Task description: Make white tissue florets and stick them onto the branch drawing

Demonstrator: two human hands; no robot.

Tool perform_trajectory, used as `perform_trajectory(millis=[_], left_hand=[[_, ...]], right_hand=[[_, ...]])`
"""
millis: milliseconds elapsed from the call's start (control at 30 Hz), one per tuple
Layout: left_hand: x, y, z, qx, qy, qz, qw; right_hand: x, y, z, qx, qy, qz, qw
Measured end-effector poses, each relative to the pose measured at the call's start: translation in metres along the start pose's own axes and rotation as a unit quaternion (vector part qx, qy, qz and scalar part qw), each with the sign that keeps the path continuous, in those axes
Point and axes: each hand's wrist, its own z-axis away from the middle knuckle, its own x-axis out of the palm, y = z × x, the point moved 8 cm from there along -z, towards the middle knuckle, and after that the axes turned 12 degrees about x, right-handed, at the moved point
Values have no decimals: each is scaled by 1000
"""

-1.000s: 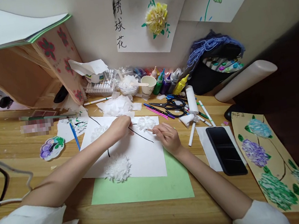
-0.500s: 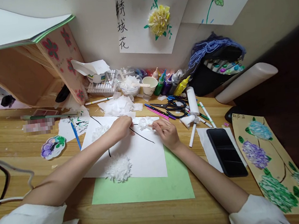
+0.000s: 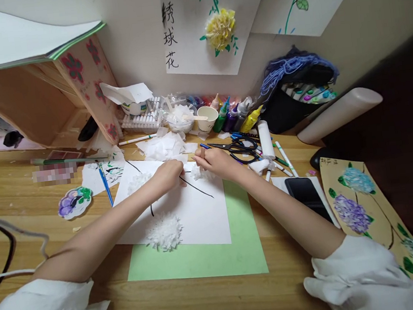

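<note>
A white sheet of paper (image 3: pixel 203 225) with thin black painted lines lies on a light green sheet (image 3: pixel 196 265). Fluffy white paper flowers sit on it: one (image 3: pixel 165 232) at the lower edge, one (image 3: pixel 138 183) partly behind my left forearm, and a smaller one (image 3: pixel 199 172) near the top right. My left hand (image 3: pixel 169 175) is closed above the paper's upper middle; what its fingertips hold is hidden. Just above the smaller flower, my right hand (image 3: pixel 215 163) is closed around what looks like a short wooden stick (image 3: pixel 202 151), mostly covered by the fingers.
Behind the paper lie a pile of white tissue pieces (image 3: pixel 164 147), a paper cup (image 3: pixel 208 118), paint bottles (image 3: pixel 230 117) and black scissors (image 3: pixel 241 148). A phone (image 3: pixel 306 196) and a flower painting (image 3: pixel 364 196) are at right; a purple-and-green palette (image 3: pixel 74 202) is at left.
My right hand has moved up and left, from beside the smaller flower to above it, and its forearm now covers part of the phone. My left hand has stayed almost still.
</note>
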Motion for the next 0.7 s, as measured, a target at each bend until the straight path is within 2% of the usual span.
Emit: perform_trajectory(millis=[100,233,300,467,700], left_hand=[[2,3,-1,10,-33,-19,999],[0,6,0,6,-44,-27,999],[-1,7,1,6,-41,-31,999],[0,8,1,11,-43,-37,998],[0,8,1,12,-40,-32,999]], right_hand=[[-5,1,1,10,-12,-23,1000],[-22,10,16,48,48,-118,991],[-25,12,25,54,58,-136,988],[-20,15,34,56,65,-139,987],[-10,15,31,34,71,-111,991]])
